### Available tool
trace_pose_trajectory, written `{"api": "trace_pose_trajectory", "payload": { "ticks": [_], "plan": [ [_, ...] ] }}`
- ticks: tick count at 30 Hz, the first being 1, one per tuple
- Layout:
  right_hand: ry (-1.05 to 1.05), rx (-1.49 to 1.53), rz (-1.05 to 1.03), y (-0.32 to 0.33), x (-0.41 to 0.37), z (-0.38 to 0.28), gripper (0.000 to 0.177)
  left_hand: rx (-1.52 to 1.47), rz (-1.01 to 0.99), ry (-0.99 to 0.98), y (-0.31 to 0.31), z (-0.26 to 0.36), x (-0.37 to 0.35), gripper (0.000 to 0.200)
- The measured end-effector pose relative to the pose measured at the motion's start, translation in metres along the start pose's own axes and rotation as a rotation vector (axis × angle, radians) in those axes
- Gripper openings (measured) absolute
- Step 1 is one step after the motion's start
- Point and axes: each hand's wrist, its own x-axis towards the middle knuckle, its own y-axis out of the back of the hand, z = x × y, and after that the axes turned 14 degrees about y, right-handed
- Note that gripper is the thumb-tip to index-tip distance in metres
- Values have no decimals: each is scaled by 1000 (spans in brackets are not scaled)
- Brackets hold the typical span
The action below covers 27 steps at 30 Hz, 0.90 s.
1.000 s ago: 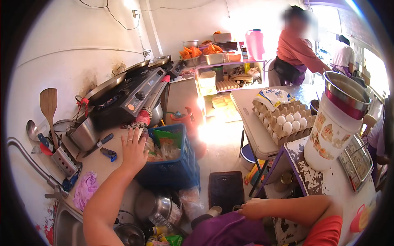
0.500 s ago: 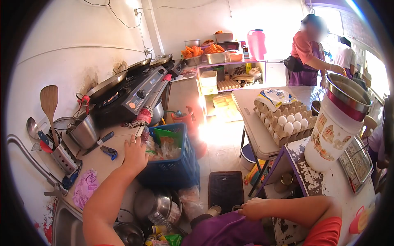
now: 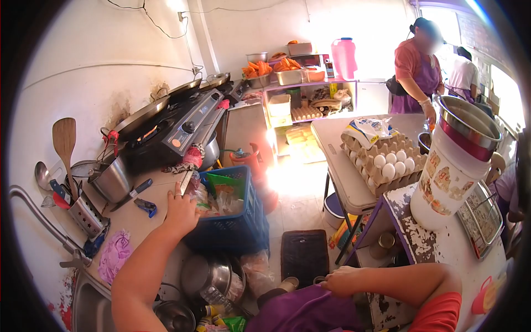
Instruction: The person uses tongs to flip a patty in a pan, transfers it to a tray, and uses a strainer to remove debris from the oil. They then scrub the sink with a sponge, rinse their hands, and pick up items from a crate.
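Observation:
My left hand [image 3: 181,211] rests at the counter's edge beside a blue plastic crate [image 3: 229,224], with a ring on one finger and its fingers stretched forward. A thin pale strip lies by its fingertips; whether they touch it is unclear. The crate holds clear bags and a green packet [image 3: 227,183]. Close to my body, my right hand [image 3: 342,280] is closed at the edge of the purple apron [image 3: 307,310]; what its fingers hold, if anything, is too small to make out.
Left are a gas stove [image 3: 182,127], a pot [image 3: 113,180], a knife [image 3: 133,193] and a utensil holder [image 3: 87,213]. Egg trays [image 3: 387,166] stand on the right table [image 3: 337,144], near a large container [image 3: 448,177]. Two people are behind; pots lie below the counter.
The person in the pink top has straightened up and lowered an arm toward the bowl on the table. My hands have hardly moved.

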Motion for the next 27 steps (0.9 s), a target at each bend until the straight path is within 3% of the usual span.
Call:
{"api": "trace_pose_trajectory", "payload": {
  "ticks": [5, 27],
  "plan": [
    [0, -2, 5, -2, 1, 1, 27, 59, -9, -12, -3, -1, 0, 44],
    [-17, 7, -24, 2, 0, -1, 30, 148, -84, -30, 3, 1, 0, 43]
  ]
}}
